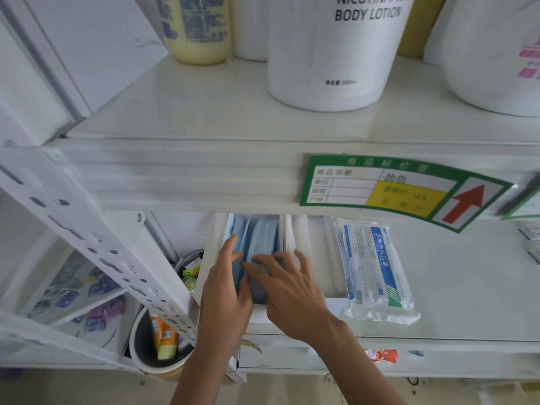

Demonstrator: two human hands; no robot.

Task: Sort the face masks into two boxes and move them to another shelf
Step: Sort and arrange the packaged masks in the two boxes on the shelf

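On the lower shelf stands a white box (214, 249) filled with upright blue face masks (261, 236). My left hand (226, 287) presses flat against the left side of the mask stack inside the box. My right hand (287, 286) grips the front masks, fingers curled over their top edge. To the right stands a second white box (315, 252), its inside mostly hidden by the shelf above. A sealed clear pack of masks (377, 267) with a blue label lies flat beside it.
The upper shelf (204, 112) carries a body lotion tub (336, 54), a yellow bottle (198, 27) and other white tubs. A green price tag (400, 191) hangs on its edge. A perforated white upright (96, 238) stands left, with bins (159, 340) of bottles below.
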